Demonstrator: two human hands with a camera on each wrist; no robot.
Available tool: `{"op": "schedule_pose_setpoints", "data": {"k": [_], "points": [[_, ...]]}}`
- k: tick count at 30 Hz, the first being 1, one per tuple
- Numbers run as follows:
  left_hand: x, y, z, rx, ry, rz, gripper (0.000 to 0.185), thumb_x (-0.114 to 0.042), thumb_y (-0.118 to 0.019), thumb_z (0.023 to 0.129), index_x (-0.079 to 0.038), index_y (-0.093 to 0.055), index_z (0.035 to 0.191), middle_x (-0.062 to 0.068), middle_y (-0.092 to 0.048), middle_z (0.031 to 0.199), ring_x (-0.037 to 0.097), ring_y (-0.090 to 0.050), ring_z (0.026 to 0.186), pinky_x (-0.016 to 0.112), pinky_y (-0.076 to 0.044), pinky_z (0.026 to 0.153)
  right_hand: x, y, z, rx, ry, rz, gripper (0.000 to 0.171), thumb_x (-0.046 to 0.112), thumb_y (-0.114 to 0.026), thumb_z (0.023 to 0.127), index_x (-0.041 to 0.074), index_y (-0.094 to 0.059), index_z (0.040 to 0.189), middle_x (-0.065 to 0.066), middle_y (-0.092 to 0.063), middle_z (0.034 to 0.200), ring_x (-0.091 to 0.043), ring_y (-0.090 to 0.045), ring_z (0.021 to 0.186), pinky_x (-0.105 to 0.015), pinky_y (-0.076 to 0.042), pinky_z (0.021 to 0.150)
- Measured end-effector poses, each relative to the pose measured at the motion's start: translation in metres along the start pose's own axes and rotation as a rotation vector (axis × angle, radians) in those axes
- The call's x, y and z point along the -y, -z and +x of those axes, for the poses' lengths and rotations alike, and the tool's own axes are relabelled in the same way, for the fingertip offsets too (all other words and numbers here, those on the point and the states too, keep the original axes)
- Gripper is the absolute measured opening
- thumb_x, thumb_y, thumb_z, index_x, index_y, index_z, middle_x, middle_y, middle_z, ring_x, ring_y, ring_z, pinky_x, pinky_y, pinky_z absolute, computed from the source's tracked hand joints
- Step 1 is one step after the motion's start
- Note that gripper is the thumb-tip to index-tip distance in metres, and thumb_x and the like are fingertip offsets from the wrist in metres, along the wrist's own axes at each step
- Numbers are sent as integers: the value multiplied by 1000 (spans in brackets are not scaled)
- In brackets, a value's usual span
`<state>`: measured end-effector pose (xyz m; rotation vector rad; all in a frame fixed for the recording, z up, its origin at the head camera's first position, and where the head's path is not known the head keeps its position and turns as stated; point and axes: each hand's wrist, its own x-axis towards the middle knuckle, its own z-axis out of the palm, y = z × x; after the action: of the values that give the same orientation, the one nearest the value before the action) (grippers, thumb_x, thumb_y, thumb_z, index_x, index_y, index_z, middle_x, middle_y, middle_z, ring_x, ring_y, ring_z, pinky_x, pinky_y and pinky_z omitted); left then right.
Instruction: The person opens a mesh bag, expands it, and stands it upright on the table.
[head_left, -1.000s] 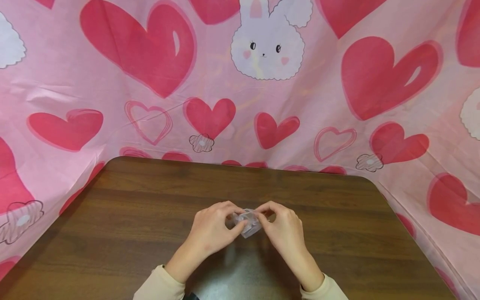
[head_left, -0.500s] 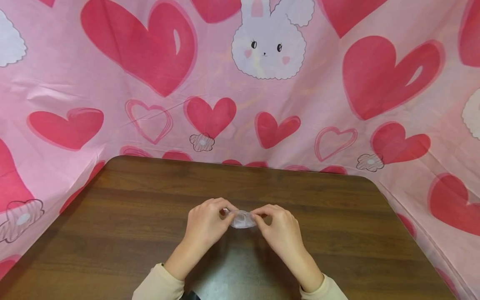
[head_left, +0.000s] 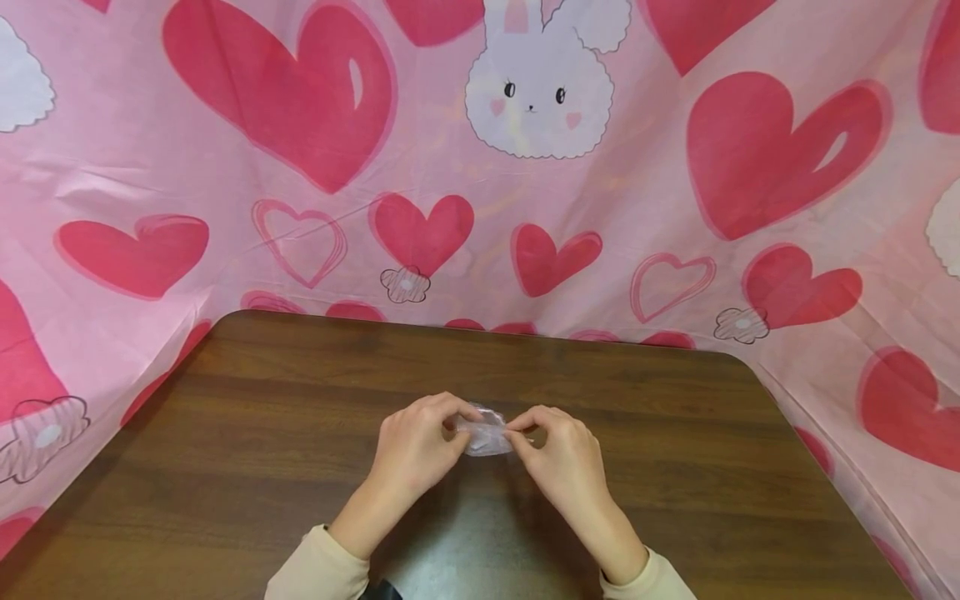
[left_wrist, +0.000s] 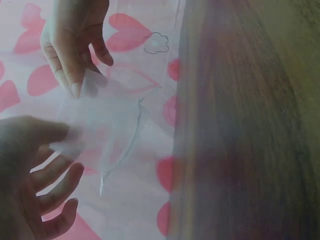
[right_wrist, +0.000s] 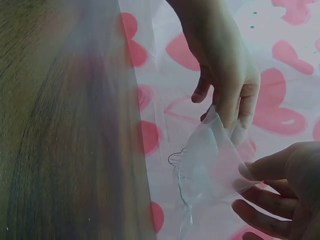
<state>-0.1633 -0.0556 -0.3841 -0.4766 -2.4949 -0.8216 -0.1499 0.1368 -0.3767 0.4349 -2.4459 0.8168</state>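
Between the two hands stretches a small, thin, see-through plastic bag (head_left: 487, 439), held up over the table. The left hand (head_left: 415, 442) grips its left side with thumb and forefinger. Opposite, the right hand (head_left: 562, 450) pinches the right edge between thumb and forefinger. In the left wrist view the bag (left_wrist: 120, 120) hangs as a hazy sheet with a shiny, creased edge, and the left hand's other fingers (left_wrist: 60, 190) are loosely bent. The right wrist view shows the bag (right_wrist: 200, 155) drawn to a corner at the left hand's fingers. I cannot make out anything inside it.
A dark brown wooden table (head_left: 300, 383) with rounded far corners lies under the hands. Pink cloth (head_left: 442, 167) printed with red hearts and a white rabbit hangs behind and along its sides. Something small and black (head_left: 381, 590) shows by the left sleeve (head_left: 321, 568).
The bag went from bunched up to spread flatter between the hands. The left hand shifted slightly left and away, then its thumb and forefinger parted a little; the right hand barely moved.
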Motion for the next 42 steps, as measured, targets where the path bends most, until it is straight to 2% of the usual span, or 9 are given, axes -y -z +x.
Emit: {"op": "schedule_pose_setpoints", "data": {"k": [5, 9, 13, 20, 25, 31, 38, 42], "points": [[-3, 2, 0, 60, -34, 24, 19, -37, -85, 75, -32, -75, 91, -19, -62, 76, -2, -53, 65, 27, -41, 55, -1, 1, 0, -6, -4, -8, 18, 6, -87, 73, 19, -76, 80, 6, -71, 79, -17, -69, 74, -34, -50, 57], [-5, 3, -1, 76, -60, 50, 11, -39, -82, 79, -34, -77, 87, -20, -63, 75, -1, -51, 64, 25, -40, 54, -1, 0, 0, 4, -3, 5, 16, 9, -86, 76, 19, -76, 83, 6, -70, 81, -14, -69, 76, -34, -51, 59], [-5, 2, -1, 42, -67, 71, 3, -33, -80, 82, -33, -78, 81, -21, -65, 74, -1, -52, 63, 24, -40, 53, 0, 0, -1, 12, 0, 10, 15, 13, -86, 77, 20, -76, 85, 8, -69, 81, -12, -68, 76, -34, -51, 61], [-2, 2, 0, -54, -34, 46, 9, -30, -86, 77, -31, -78, 81, -16, -69, 76, 2, -55, 61, 26, -41, 52, 1, -1, -1, 73, -4, -26, 12, 15, -84, 79, 19, -77, 88, 9, -69, 82, -11, -67, 79, -36, -52, 64], [0, 1, 0, -62, -26, 41, 13, -26, -87, 75, -30, -77, 80, -16, -67, 76, 1, -51, 59, 26, -40, 52, 1, 0, -1, 80, -12, -31, 12, 12, -84, 79, 20, -76, 82, 11, -70, 81, -12, -69, 80, -36, -52, 63], [0, 1, 0, -20, -33, 43, 16, -27, -88, 75, -31, -74, 83, -19, -59, 71, 0, -49, 59, 24, -39, 52, 1, 0, -1, 54, -10, -40, 14, 12, -85, 76, 21, -76, 80, 9, -71, 82, -14, -70, 79, -35, -52, 60], [-2, 1, -1, 91, -43, -16, 24, -40, -87, 74, -32, -74, 92, -20, -63, 77, -1, -55, 67, 26, -42, 58, 0, 1, -1, 27, -19, -59, 16, 10, -85, 75, 21, -75, 78, 6, -71, 81, -15, -69, 75, -36, -51, 58], [-4, 2, -1, 122, -65, -29, 22, -45, -83, 77, -32, -75, 94, -20, -63, 78, 3, -57, 67, 26, -42, 58, -1, 0, -1, 24, -14, -62, 16, 8, -84, 75, 20, -74, 79, 6, -70, 81, -15, -69, 77, -36, -52, 59]]}}
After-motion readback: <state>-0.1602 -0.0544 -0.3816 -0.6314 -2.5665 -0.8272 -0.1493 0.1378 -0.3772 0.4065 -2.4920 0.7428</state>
